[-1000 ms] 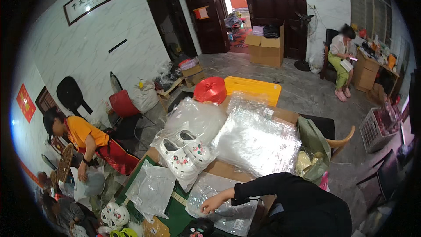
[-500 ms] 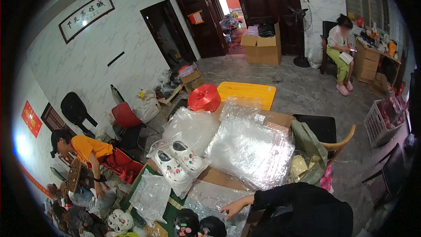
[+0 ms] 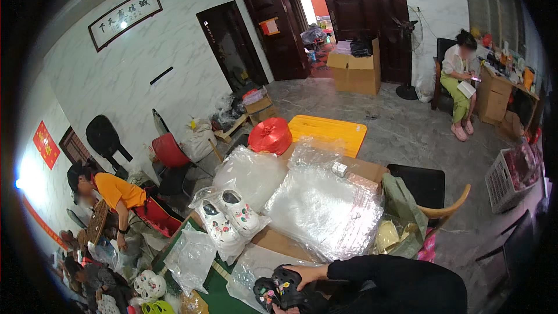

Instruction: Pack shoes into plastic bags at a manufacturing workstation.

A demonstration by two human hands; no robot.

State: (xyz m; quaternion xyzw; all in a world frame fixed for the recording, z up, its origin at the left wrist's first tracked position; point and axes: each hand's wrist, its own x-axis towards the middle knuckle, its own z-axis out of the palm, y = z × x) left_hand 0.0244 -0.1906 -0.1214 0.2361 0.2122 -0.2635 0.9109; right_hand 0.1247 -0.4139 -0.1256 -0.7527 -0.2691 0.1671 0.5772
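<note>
Black clogs (image 3: 285, 282): held between your right hand (image 3: 311, 274) and left hand (image 3: 286, 310), near side.
A loosened grip could drop one.

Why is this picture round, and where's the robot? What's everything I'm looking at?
There's no robot here, just a person using bare hands. A camera worn on their head looks down, and its wide lens makes the picture round and bends straight edges.

The right hand reaches in from a black sleeve and holds black clogs with little decorations. Just a bit of the left hand shows at the bottom edge, beside the clogs.

On the green table are bagged white clogs, a shiny stack of clear plastic and a red roll.
</note>
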